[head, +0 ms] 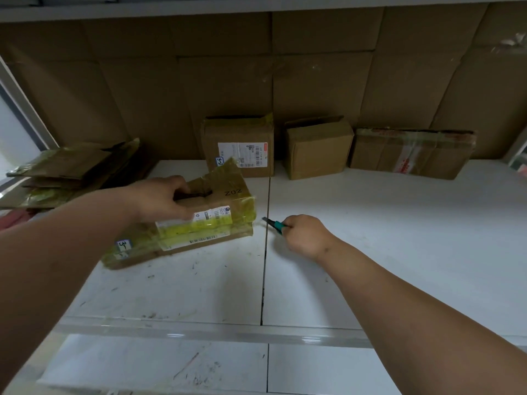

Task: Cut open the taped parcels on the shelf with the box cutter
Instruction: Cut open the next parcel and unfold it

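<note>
The left hand (159, 199) grips the top edge of the front parcel (182, 220), which lies on the white shelf (370, 223) with its long side running from near left to far right. The right hand (306, 233) is clenched around the box cutter (274, 223), just right of the parcel, its blade pointing left toward the parcel's right end
</note>
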